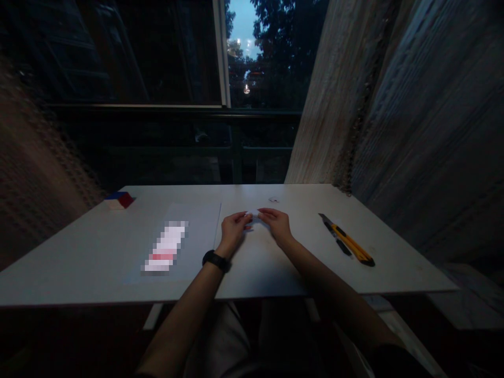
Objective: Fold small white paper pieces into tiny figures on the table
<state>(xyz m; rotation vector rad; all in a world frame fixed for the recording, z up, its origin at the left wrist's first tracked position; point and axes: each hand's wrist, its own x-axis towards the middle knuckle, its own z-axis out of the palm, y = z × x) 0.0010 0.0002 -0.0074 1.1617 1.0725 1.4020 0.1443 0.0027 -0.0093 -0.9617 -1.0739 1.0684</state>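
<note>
Over the middle of the white table (260, 278), both hands meet at a small white piece (252, 213) that looks like folded paper. My left hand (233, 230), with a black watch (216, 260) on its wrist, pinches the piece's left side. Its right side is between the closed fingertips of my right hand (277, 226). Fine detail of the piece is lost in the dim light. Just beyond the hands lies a small pale scrap (274, 199) with a dark outline, too small to name.
A large white sheet (199, 218) lies to the left, with a bright pixelated rectangle (165, 247) on it. Farther left stands a puzzle cube (119, 200). On the right are a yellow utility knife (352, 247) and a slim black tool (337, 241). Curtains (315, 105) flank the window behind.
</note>
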